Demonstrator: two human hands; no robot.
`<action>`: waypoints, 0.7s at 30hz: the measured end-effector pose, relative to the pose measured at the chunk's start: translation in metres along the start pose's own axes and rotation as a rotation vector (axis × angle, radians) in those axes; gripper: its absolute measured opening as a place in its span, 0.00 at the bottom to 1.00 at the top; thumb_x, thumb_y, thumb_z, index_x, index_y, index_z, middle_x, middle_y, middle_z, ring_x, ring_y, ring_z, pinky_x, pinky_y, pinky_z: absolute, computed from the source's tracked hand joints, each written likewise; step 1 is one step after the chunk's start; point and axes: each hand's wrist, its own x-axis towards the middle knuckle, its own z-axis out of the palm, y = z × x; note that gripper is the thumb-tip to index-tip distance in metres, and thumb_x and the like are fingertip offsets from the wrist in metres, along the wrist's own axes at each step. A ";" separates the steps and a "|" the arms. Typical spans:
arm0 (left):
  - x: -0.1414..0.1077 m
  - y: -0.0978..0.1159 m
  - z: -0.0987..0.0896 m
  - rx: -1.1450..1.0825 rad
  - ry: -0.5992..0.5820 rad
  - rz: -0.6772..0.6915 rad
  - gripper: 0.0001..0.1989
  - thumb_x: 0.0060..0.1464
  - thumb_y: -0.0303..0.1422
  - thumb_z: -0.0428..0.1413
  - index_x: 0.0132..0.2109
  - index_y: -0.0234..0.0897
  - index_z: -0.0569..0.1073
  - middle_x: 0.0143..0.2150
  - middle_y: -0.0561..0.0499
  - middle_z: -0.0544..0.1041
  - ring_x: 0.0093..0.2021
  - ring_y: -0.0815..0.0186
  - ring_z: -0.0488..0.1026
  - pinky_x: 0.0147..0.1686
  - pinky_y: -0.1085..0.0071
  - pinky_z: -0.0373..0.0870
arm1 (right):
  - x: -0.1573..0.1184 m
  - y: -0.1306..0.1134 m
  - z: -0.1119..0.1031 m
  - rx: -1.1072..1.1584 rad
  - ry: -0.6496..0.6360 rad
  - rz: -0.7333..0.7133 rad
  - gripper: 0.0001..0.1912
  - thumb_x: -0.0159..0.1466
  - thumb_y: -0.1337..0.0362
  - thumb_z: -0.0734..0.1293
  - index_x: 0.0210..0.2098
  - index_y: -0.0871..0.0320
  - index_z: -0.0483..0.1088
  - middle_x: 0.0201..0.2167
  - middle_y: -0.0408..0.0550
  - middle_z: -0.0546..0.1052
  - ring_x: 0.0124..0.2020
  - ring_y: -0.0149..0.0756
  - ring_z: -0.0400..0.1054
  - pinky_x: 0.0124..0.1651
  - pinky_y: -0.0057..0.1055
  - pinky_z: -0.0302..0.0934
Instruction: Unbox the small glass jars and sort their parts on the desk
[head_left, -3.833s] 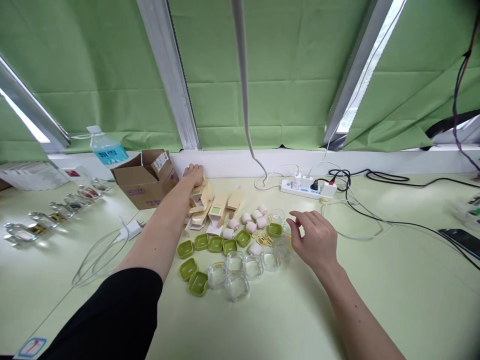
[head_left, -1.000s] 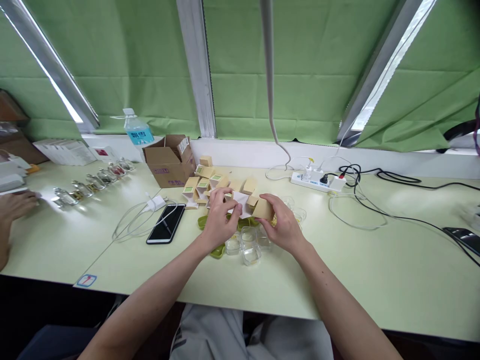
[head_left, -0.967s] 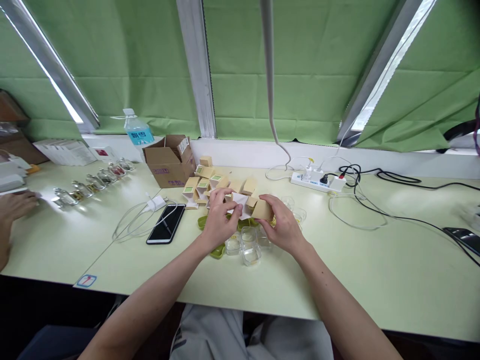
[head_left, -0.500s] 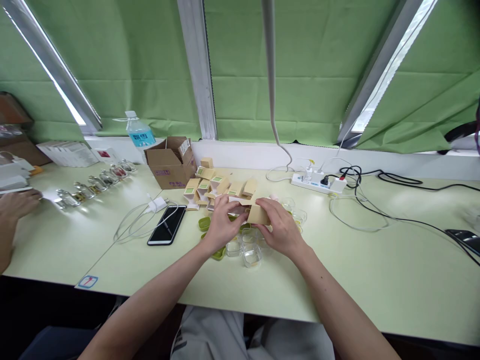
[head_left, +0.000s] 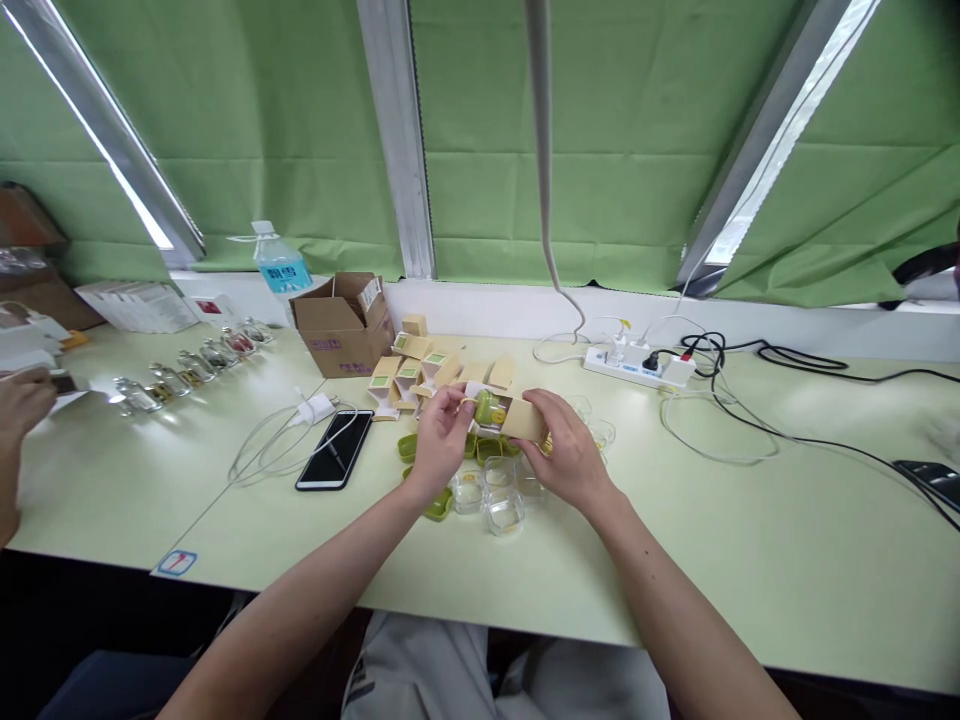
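Note:
Above the middle of the desk, my right hand point(head_left: 564, 440) is closed round a small tan cardboard box point(head_left: 525, 421). Out of the box's left end shows a small green container point(head_left: 489, 409) with a clear part. My left hand point(head_left: 441, 440) pinches at that end, thumb at the green container; its exact hold on container or flap is hard to make out. Below my hands lie several green trays point(head_left: 439, 505) and clear plastic cups point(head_left: 505, 512). Just behind stand several opened small boxes point(head_left: 409, 372) with green labels.
A brown carton point(head_left: 337, 335) and a water bottle point(head_left: 279, 262) stand at the back left. A phone point(head_left: 334, 450) lies beside a white cable. Another person's hand point(head_left: 26, 400) is at far left, near a row of glass bottles point(head_left: 195, 367). A power strip point(head_left: 630, 368) trails cables at right.
The green container now shows at the box's left end, where it was hidden before. My hands have moved slightly apart. The other person's hand has shifted left.

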 end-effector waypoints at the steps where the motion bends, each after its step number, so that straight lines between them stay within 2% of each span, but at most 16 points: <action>1: 0.000 0.000 0.000 -0.041 0.020 -0.043 0.17 0.63 0.49 0.60 0.41 0.40 0.68 0.51 0.44 0.79 0.53 0.58 0.78 0.53 0.60 0.76 | 0.000 0.000 0.000 0.007 -0.003 0.021 0.30 0.70 0.57 0.68 0.68 0.53 0.59 0.62 0.59 0.73 0.64 0.54 0.68 0.64 0.58 0.69; 5: 0.001 0.000 -0.001 -0.207 0.091 -0.201 0.17 0.63 0.50 0.59 0.43 0.43 0.64 0.42 0.50 0.79 0.43 0.60 0.81 0.43 0.61 0.81 | 0.002 -0.003 -0.003 0.019 -0.014 0.093 0.27 0.69 0.57 0.69 0.65 0.53 0.61 0.60 0.60 0.72 0.61 0.55 0.70 0.60 0.56 0.71; 10: 0.009 0.010 -0.006 -0.452 0.174 -0.235 0.16 0.61 0.44 0.61 0.42 0.44 0.61 0.40 0.54 0.80 0.41 0.62 0.83 0.46 0.57 0.82 | 0.005 -0.001 -0.012 0.003 -0.001 0.171 0.25 0.66 0.58 0.70 0.59 0.54 0.64 0.57 0.60 0.71 0.56 0.55 0.72 0.52 0.51 0.74; 13: 0.014 0.017 -0.009 -0.570 0.184 -0.243 0.14 0.60 0.38 0.61 0.42 0.43 0.61 0.43 0.52 0.82 0.46 0.59 0.84 0.49 0.53 0.81 | 0.008 0.010 -0.018 0.038 0.060 0.307 0.25 0.62 0.58 0.73 0.56 0.53 0.65 0.54 0.57 0.74 0.53 0.53 0.72 0.49 0.49 0.73; 15: 0.017 0.019 -0.011 -0.634 0.171 -0.314 0.12 0.59 0.34 0.60 0.41 0.42 0.62 0.43 0.50 0.83 0.48 0.57 0.84 0.51 0.51 0.80 | 0.009 0.019 -0.021 0.169 0.117 0.448 0.27 0.58 0.54 0.76 0.52 0.53 0.65 0.50 0.54 0.77 0.48 0.50 0.74 0.47 0.48 0.74; 17: 0.020 0.020 -0.014 -0.678 0.154 -0.434 0.09 0.56 0.31 0.57 0.41 0.41 0.63 0.42 0.47 0.83 0.47 0.55 0.84 0.49 0.52 0.81 | 0.011 0.025 -0.022 0.421 0.142 0.579 0.32 0.54 0.50 0.79 0.50 0.52 0.63 0.46 0.51 0.79 0.44 0.47 0.76 0.44 0.45 0.75; 20: 0.023 0.020 -0.019 -0.690 0.138 -0.643 0.12 0.50 0.28 0.54 0.43 0.41 0.65 0.41 0.44 0.83 0.41 0.53 0.84 0.37 0.57 0.81 | 0.013 0.023 -0.021 0.813 0.093 0.704 0.39 0.51 0.47 0.81 0.52 0.52 0.60 0.44 0.50 0.82 0.43 0.46 0.79 0.42 0.43 0.77; 21: 0.023 0.021 -0.021 -0.684 0.133 -0.674 0.13 0.49 0.27 0.54 0.44 0.41 0.66 0.39 0.43 0.83 0.38 0.53 0.84 0.31 0.60 0.79 | 0.014 0.020 -0.020 0.905 0.074 0.737 0.41 0.50 0.48 0.82 0.53 0.51 0.60 0.44 0.50 0.82 0.44 0.46 0.80 0.43 0.43 0.77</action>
